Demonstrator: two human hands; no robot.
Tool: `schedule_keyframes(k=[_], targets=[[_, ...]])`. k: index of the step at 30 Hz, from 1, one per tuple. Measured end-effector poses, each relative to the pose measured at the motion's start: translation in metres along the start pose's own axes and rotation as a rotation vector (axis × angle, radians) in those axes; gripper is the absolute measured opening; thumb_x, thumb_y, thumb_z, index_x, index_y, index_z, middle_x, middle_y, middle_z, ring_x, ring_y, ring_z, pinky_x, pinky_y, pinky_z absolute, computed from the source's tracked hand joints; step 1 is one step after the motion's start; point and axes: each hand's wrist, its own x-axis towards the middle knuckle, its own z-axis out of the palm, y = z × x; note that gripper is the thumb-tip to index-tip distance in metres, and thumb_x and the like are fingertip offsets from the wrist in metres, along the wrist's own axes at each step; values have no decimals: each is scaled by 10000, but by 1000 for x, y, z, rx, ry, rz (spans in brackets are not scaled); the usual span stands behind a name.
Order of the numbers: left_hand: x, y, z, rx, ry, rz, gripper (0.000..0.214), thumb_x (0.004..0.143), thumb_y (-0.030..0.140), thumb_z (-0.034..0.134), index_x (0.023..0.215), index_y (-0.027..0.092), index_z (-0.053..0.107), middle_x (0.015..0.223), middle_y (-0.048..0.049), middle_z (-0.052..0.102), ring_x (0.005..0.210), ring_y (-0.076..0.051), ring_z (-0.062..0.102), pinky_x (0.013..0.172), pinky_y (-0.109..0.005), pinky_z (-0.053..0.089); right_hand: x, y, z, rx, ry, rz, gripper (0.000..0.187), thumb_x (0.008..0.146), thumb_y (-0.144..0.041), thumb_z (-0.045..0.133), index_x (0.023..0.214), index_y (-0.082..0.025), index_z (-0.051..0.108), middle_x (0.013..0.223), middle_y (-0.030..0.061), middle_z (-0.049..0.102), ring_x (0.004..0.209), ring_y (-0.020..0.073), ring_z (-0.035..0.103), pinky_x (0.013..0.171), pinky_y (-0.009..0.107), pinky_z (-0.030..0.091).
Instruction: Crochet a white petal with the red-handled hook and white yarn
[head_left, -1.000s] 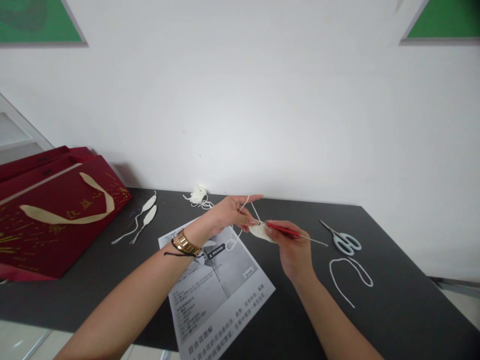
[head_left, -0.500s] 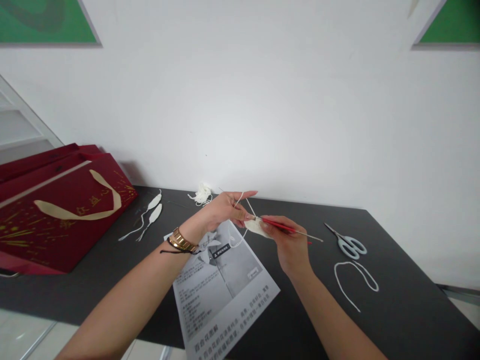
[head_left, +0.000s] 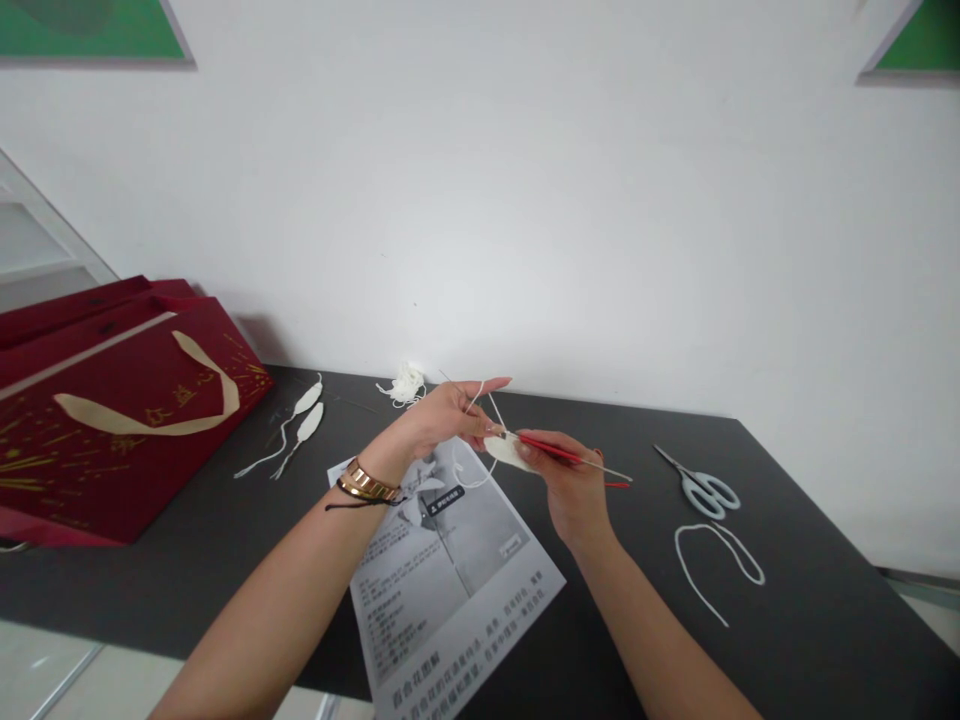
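Left hand (head_left: pixel 442 420) pinching white piece (head_left: pixel 507 450), right hand (head_left: pixel 574 490) gripping crochet hook (head_left: pixel 559 455)

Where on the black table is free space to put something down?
Bare patches: between the red bag and the printed sheet, and the near right corner beyond the yarn loop. Crowded: around both hands, and by the scissors.

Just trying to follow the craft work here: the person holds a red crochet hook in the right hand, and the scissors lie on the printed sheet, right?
Not quite. The right hand does hold the red crochet hook, but the scissors lie on the bare dark table, to the right of the hands and clear of the printed sheet. The head view shows it.
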Motion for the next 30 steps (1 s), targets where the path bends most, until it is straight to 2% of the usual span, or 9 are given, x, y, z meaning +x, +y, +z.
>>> schedule_keyframes(k=[9, 19, 23, 30], targets=[[3, -4, 7, -50, 3, 31, 679, 681, 186, 734, 1311, 189, 479, 645, -9, 699, 501, -88, 574, 527, -221, 496, -1, -4, -5, 4, 21, -6, 131, 645, -160, 754, 743, -247, 754, 766, 11, 743, 713, 167, 659, 694, 286, 513], [-2, 1, 2, -142, -74, -70, 744, 712, 109, 697, 1377, 170, 370, 751, -61, 741, 563, -117, 648, 561, -225, 517, -3, -6, -6, -22, 2, -3, 115, 645, -173, 755, 736, -242, 752, 742, 11, 739, 690, 178, 654, 668, 301, 508], [-2, -1, 3, -215, -59, -52, 688, 727, 120, 686, 1355, 149, 407, 788, -86, 746, 590, -136, 665, 607, -263, 540, 0, -3, -9, 32, 17, 15, 125, 636, -198, 768, 750, -245, 750, 761, 12, 739, 710, 186, 652, 694, 321, 506], [1, -4, 7, -240, -37, -15, 617, 758, 123, 657, 1334, 179, 444, 814, -79, 743, 601, -125, 663, 614, -253, 540, 5, -1, -15, 49, 34, -17, 128, 635, -202, 769, 754, -247, 750, 781, 20, 739, 725, 192, 655, 710, 338, 510]])
